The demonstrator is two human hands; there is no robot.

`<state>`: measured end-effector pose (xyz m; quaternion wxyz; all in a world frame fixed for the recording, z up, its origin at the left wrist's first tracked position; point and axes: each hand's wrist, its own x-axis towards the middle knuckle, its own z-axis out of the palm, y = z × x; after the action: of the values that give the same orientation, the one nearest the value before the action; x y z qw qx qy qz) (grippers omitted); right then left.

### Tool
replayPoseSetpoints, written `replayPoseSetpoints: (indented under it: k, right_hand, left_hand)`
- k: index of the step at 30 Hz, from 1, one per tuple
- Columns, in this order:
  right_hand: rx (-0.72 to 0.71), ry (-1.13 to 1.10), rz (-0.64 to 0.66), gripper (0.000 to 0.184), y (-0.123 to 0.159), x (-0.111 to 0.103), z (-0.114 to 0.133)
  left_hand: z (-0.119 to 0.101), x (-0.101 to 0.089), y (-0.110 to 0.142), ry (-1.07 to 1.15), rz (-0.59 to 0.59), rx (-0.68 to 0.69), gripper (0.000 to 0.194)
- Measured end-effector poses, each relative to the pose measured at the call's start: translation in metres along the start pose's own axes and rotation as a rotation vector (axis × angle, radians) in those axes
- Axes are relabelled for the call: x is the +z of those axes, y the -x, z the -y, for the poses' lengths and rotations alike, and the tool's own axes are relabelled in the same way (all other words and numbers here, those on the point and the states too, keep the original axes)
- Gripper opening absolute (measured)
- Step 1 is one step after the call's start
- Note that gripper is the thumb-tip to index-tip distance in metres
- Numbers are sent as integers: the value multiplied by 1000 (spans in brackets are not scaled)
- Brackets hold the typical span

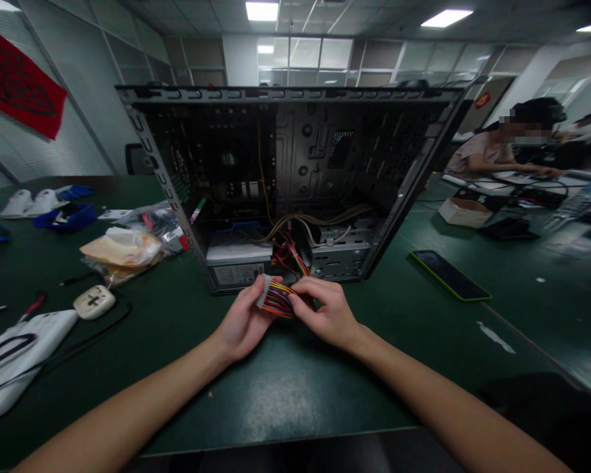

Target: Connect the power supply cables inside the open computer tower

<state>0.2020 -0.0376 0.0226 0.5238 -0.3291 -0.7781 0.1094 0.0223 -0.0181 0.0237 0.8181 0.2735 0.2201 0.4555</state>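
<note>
An open computer case (300, 94) stands on the green table (285, 401), its inside facing me. In its lower left sits a power supply (236, 270), and coloured wires run from beside it toward me. Just in front of the case, my left hand (246, 318) grips the light-coloured connector end of a multicoloured cable bundle (278, 303). My right hand (328, 309) pinches the same bundle a little further right, thumb and fingers closed on the wires. Thin brown and grey cables (320, 217) lie across the case's lower part.
A phone with a green edge (448, 274) lies right of the case. On the left are plastic bags of parts (123, 249), a white controller with a cross (94, 302) and a white power strip (39, 355). Another person (487, 151) sits at the far right near an open box (465, 211).
</note>
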Motion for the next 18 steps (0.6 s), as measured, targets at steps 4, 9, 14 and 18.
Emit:
replayPoseSetpoints:
  k: [4,9,14,18]
  right_hand:
    - [-35,23,16,13,0,0,-1]
    - [-38,-16,45,19,-10,-14,3]
    - [552,-97,5,43,-11,-101,-8]
    - [1043,-68,54,58,34,-206,-38]
  left_hand:
    - [2,-1,0,-22,19,9,31]
    - [4,-6,-2,-82,92,-12,38]
    - [7,-14,-8,-189,103,-9,42]
    - [9,-13,-9,-291,130,-17,43]
